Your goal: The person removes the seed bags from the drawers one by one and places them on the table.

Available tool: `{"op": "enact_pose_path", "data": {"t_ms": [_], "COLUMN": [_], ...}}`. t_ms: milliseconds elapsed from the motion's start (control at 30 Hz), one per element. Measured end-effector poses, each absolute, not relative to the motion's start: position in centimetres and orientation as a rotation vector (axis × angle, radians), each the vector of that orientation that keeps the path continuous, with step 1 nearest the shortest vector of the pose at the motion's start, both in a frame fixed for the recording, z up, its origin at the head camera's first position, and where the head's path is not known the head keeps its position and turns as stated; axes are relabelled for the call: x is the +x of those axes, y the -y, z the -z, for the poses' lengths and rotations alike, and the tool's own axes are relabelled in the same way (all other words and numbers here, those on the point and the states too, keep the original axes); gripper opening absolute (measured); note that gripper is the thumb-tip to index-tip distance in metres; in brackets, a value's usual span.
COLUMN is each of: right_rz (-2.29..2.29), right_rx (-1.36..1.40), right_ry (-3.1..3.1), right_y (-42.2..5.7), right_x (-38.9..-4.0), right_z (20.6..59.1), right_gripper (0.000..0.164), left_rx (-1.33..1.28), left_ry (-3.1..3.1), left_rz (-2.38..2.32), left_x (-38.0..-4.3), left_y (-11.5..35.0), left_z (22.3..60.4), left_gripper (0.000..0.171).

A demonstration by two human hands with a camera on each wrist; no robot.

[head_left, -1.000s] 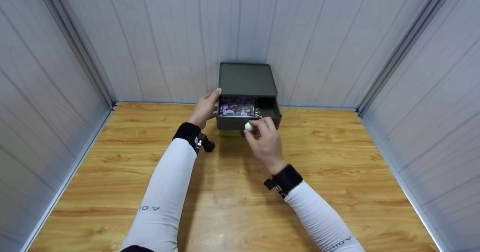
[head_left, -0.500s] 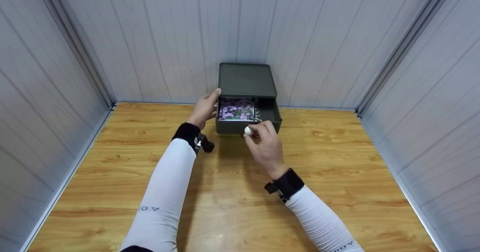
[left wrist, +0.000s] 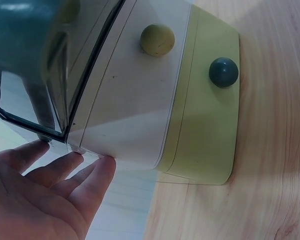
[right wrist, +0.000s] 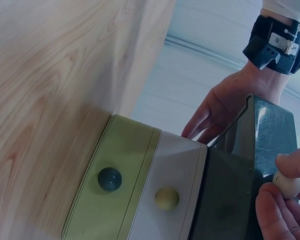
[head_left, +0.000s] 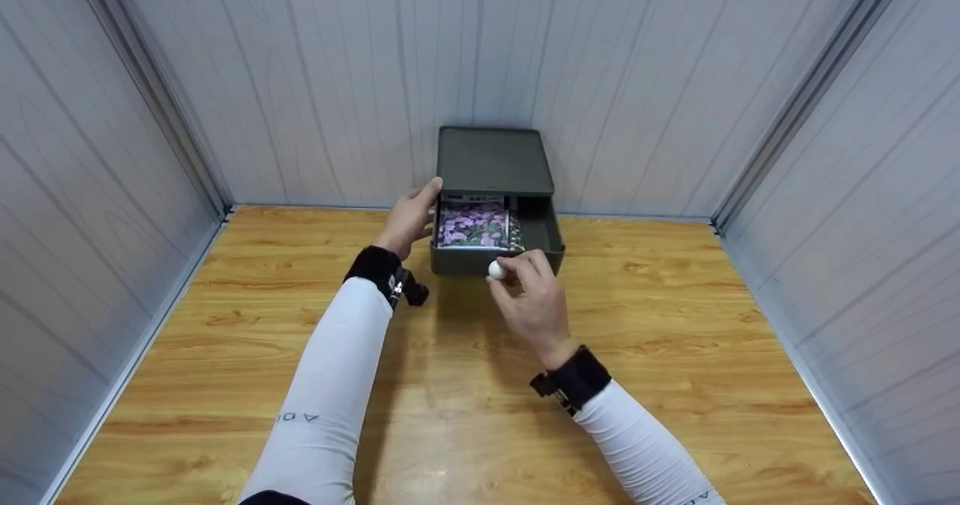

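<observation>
A small drawer box (head_left: 495,160) with a dark green top stands against the back wall. My right hand (head_left: 536,310) pinches the white round knob (head_left: 496,269) of its dark green top drawer (head_left: 461,263), which is pulled out. Inside the drawer, a flat item printed with purple flowers (head_left: 472,227) lies on the left, beside a narrow strip with a fine pattern. My left hand (head_left: 407,218) rests against the box's left side, thumb at the top corner. In the left wrist view, its fairly straight fingers (left wrist: 97,182) touch the side.
Under the top drawer sit a white drawer (right wrist: 162,172) with a yellow knob (right wrist: 167,198) and a light green drawer (right wrist: 127,145) with a dark knob (right wrist: 109,179). Both look closed. Wood-grain floor (head_left: 465,415) spreads out in front, with panel walls (head_left: 322,77) around.
The top drawer has slid further out toward me, with my right hand drawing back on the knob. More of the flower-printed item shows. My left hand stays in place.
</observation>
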State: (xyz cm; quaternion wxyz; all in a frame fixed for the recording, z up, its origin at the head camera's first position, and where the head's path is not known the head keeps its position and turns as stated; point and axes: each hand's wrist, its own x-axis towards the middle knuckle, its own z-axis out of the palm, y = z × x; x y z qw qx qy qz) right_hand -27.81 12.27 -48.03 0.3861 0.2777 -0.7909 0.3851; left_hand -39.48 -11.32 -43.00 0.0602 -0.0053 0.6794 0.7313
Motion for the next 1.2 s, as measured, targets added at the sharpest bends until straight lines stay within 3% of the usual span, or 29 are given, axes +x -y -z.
{"op": "enact_pose_path", "data": {"t_ms": [1200], "right_rz": [-1.022], "right_rx": [0.748], "right_ry": [1.984], "right_y": [-12.6], "right_x": [-25.4], "right_z": [49.0], "right_gripper": [0.025], "left_rx": [-0.019], "left_ry": [-2.087], "left_rz": [-2.178], "left_x": [-39.7], "left_y": [11.6], "left_z": [43.2], "left_gripper": [0.085]}}
